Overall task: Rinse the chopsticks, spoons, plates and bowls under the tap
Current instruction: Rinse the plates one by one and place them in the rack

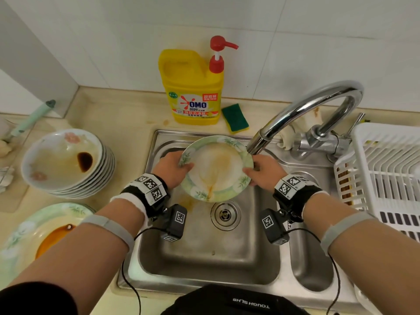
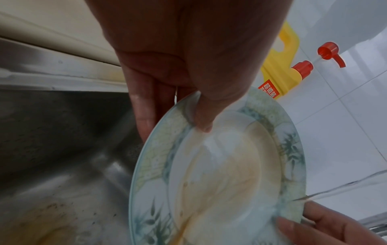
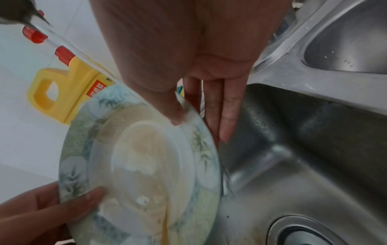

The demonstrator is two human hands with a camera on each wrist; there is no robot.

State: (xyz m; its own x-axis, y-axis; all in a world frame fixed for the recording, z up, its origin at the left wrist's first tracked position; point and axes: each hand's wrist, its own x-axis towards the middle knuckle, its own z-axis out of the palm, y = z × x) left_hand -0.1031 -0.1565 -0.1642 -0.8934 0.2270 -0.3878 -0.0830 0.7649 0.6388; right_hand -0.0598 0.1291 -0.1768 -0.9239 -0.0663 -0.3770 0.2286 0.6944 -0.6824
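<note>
My head view is bright and evenly lit, soft shadows only, with glare on the tap (image 1: 318, 103) and edges bowed by the wide lens. Both wrist views are softer: the plate (image 2: 220, 174) smears with motion blur, and the sink (image 3: 314, 149) looks dim and grainy.

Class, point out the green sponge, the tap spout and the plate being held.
green sponge (image 1: 235, 118), head view, top face.
tap spout (image 1: 259, 143), head view, outlet end.
plate (image 1: 216, 165), head view, stained centre.

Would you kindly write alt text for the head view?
Both hands, left hand and right hand, hold a sauce-streaked plate by its rim over the sink, under the tap. Dirty bowls are stacked to the left.
</note>
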